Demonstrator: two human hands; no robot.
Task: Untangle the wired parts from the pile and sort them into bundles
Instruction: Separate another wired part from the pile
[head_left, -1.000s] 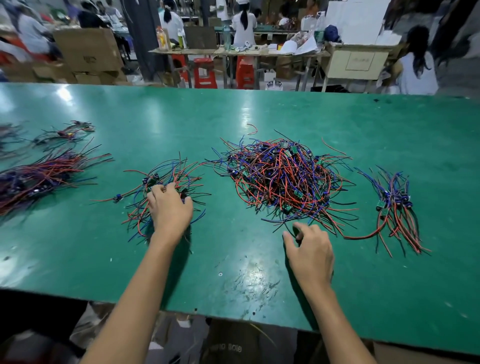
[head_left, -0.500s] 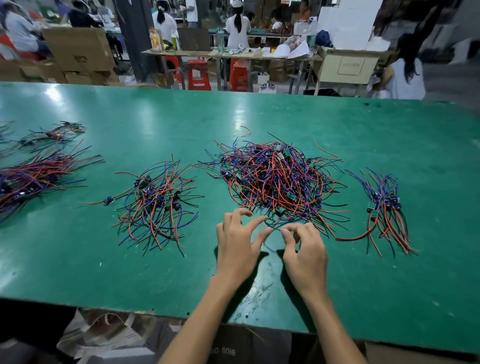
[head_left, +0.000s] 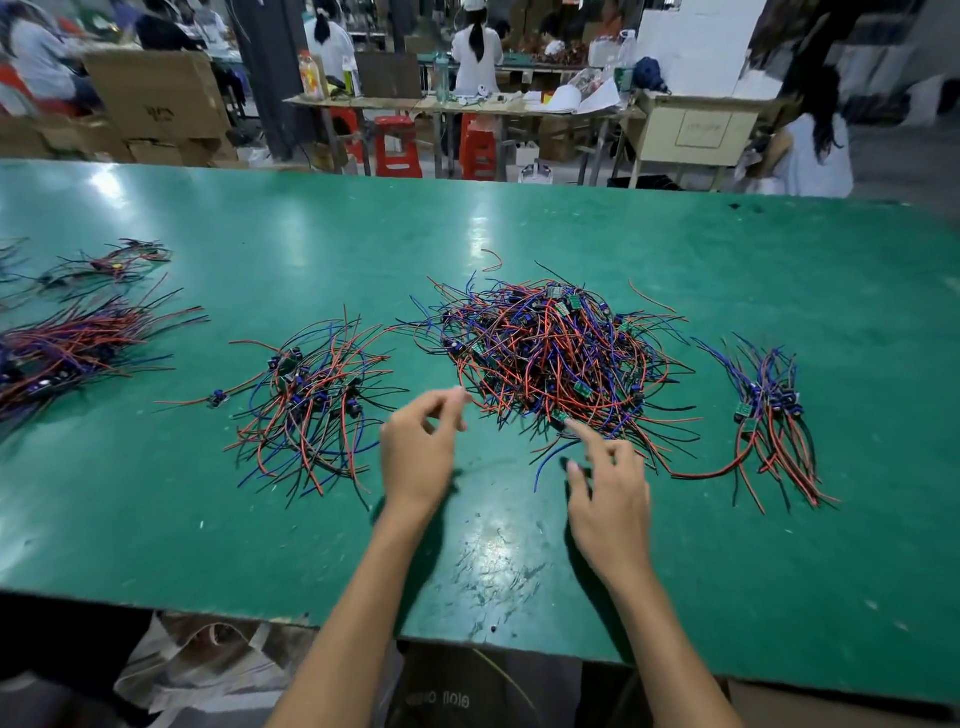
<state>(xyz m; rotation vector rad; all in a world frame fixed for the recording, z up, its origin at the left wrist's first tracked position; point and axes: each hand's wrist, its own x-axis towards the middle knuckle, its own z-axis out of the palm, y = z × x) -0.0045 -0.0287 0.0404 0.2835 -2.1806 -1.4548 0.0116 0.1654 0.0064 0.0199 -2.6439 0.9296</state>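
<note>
A big tangled pile of red, blue and black wires with small green boards lies mid-table. Left of it sits a looser bundle; a smaller bundle lies to the right. My left hand hovers at the pile's front-left edge, fingers loosely curled, with nothing visible in them. My right hand is spread at the pile's front edge. Its index finger reaches to a small green board and the wires there.
Two more wire bundles, a larger one and a thin one, lie at the far left of the green table. A loose red wire lies behind the pile. People work at benches beyond the far edge.
My left hand left the left bundle and came over beside my right hand. Both hands then rose to the front edge of the big pile and spread apart.
</note>
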